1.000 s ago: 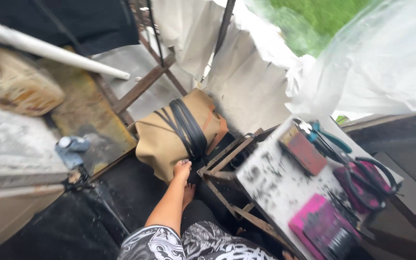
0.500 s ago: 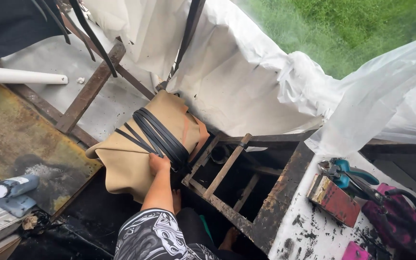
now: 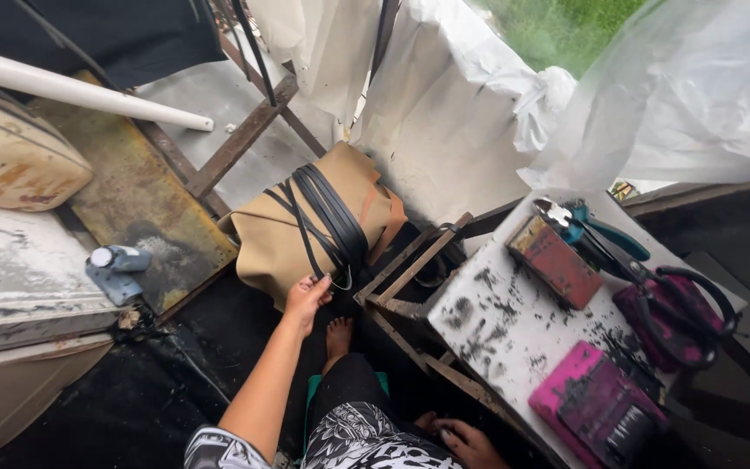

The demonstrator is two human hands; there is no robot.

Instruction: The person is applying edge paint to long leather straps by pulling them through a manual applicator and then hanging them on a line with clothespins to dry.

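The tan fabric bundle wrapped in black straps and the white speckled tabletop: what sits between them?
In the head view, a rusty metal frame of angle bars stands between the tan fabric bundle and the white speckled tabletop, with dark open space inside it.

1. A paint-flecked white table (image 3: 514, 326) carries a rust-red box (image 3: 554, 261), teal-handled pliers (image 3: 596, 227), black scissors (image 3: 670, 287) and a pink case (image 3: 596, 408).
2. A tan bag (image 3: 305, 230) sits on the dark floor (image 3: 123, 399).

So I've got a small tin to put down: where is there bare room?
Bare room: the white board between the rusty box and the pink case, and the rusty plate beside the tan bag. It is crowded by the scissors and pliers.
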